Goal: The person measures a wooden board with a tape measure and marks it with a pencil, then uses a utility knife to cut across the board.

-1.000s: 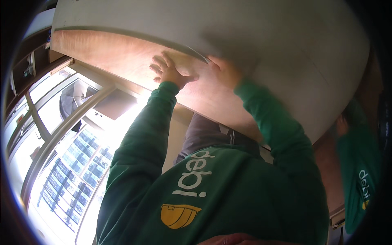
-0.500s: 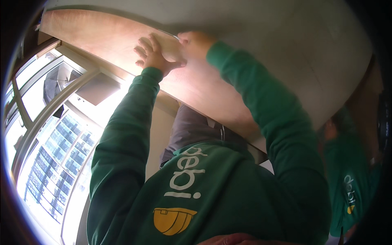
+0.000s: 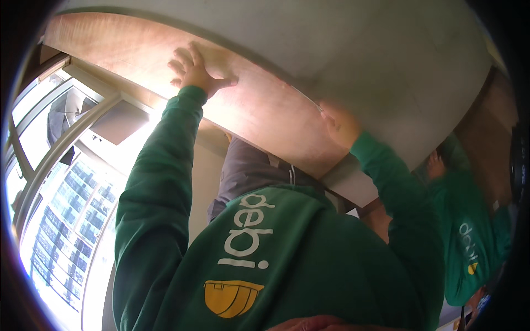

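A long wooden board (image 3: 259, 102) with a pale reddish-brown face lies on a large grey surface (image 3: 386, 55). My left hand (image 3: 194, 73) is pressed flat on the board with its fingers spread and thumb stretched out to the right. At the board's far edge, toward its right end, my right hand (image 3: 339, 126) is closed on a thin light-coloured tool (image 3: 318, 107). Only a narrow part of that tool shows, so its kind cannot be made out. It lies along the line where the board meets the grey surface.
To the right, another person in a green sweatshirt (image 3: 461, 237) stands by the grey surface's edge, one hand near it. Bright windows (image 3: 66, 220) fill the left side, with a dark open umbrella (image 3: 69, 118) there. My legs are close to the board's near edge.
My right hand has moved right and nearer to me along the board's edge with the thin tool. My left hand stays spread on the board; the view has shifted slightly.
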Action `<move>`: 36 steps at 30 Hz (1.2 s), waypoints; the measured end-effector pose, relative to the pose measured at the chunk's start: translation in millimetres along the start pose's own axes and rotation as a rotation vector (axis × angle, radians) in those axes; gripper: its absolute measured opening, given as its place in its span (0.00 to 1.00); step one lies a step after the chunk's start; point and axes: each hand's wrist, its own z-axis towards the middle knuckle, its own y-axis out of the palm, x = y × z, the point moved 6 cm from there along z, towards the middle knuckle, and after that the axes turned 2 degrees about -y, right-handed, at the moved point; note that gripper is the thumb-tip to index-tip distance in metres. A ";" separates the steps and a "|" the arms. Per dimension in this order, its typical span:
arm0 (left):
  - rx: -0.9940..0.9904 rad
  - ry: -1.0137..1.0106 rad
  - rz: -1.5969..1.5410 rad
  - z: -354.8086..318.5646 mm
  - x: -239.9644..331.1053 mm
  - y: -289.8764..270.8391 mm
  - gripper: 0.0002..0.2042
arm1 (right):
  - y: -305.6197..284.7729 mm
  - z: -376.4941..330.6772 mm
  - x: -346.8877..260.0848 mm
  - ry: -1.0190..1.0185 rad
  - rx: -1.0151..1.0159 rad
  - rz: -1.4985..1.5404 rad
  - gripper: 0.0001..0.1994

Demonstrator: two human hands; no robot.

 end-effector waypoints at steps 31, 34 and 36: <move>-0.088 -0.025 -0.047 -3.1 -4.4 -10.8 0.76 | 82.5 310.3 -150.0 -0.060 -0.150 0.006 0.18; -0.094 -0.030 -0.039 -4.6 -9.3 -8.6 0.76 | 97.2 338.8 -169.1 -0.043 -0.184 -0.011 0.19; -0.090 -0.021 -0.039 -2.0 -8.1 -10.6 0.76 | 103.9 360.3 -173.9 -0.023 -0.188 0.018 0.19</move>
